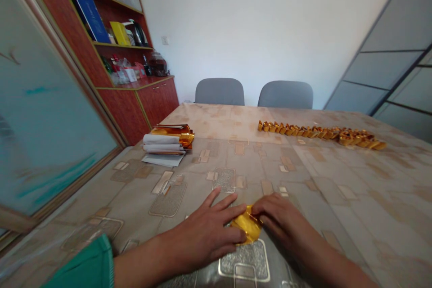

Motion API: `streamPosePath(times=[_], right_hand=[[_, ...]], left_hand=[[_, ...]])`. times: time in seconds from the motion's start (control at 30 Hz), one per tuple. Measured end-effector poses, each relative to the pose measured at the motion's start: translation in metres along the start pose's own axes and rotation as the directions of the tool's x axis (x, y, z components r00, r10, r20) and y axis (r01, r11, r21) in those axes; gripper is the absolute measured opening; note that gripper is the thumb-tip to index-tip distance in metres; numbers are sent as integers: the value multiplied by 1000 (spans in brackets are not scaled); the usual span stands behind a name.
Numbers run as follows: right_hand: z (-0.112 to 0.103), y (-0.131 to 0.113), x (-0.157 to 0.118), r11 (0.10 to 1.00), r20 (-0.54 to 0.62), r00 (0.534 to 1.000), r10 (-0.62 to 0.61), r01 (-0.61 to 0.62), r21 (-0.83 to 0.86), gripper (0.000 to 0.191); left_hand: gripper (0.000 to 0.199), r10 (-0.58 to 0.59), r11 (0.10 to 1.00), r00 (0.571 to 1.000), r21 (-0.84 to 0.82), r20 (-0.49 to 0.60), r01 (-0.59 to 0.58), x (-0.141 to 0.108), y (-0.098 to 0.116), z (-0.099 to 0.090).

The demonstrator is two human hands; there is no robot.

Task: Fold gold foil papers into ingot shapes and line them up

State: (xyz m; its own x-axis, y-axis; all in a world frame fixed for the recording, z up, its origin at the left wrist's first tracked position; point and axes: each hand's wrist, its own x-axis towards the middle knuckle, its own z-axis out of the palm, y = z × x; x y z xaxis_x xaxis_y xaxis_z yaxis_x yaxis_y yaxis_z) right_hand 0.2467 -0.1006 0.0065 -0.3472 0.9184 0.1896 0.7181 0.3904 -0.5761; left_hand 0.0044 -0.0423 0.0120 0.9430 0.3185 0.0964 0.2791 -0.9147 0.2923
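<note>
A piece of gold foil paper (248,226), partly folded, lies on the patterned tablecloth close in front of me. From the left, my left hand (216,227) rests over its edge with the fingers spread, the thumb and a fingertip pressing on the foil. My right hand (280,216) has its fingers bent together at the foil's right edge, pinching it there. Those right fingertips and the foil under them are partly hidden. Further off at the left is a stack of gold and white foil sheets (168,141). Along the right runs a row of folded gold foil pieces (303,131).
The table (202,175) reaches to two grey chairs (219,91) by the wall. A red-brown cabinet (124,108) with loaded shelves stands at the left, beside a glass panel (50,99). Grey panels (388,49) lean at the right.
</note>
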Motion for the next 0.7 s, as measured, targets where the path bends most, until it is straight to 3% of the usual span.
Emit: streamPosePath(times=[0.13,0.23,0.37,0.47,0.63,0.7], right_hand=[[5,7,28,991,4,996,89,-88,-105,17],[4,11,34,990,-2,992,123,-123,-75,20],[2,13,31,989,32,992,125,-127,70,19],[0,14,27,968,44,993,110,-117,220,14],[-3,8,28,844,-23,983,183,-144,517,13],[-3,5,31,807,-49,973,227,-159,569,15]], left_hand=[[15,-86,994,994,-67,-69,81,7,5,8],[15,-130,986,982,-123,-140,113,9,5,15],[47,-236,961,941,-201,-241,190,7,5,20],[62,-371,911,879,-303,-299,281,8,5,18],[7,-618,695,759,-593,-204,406,15,5,10],[13,-662,587,733,-716,-156,378,18,5,8]])
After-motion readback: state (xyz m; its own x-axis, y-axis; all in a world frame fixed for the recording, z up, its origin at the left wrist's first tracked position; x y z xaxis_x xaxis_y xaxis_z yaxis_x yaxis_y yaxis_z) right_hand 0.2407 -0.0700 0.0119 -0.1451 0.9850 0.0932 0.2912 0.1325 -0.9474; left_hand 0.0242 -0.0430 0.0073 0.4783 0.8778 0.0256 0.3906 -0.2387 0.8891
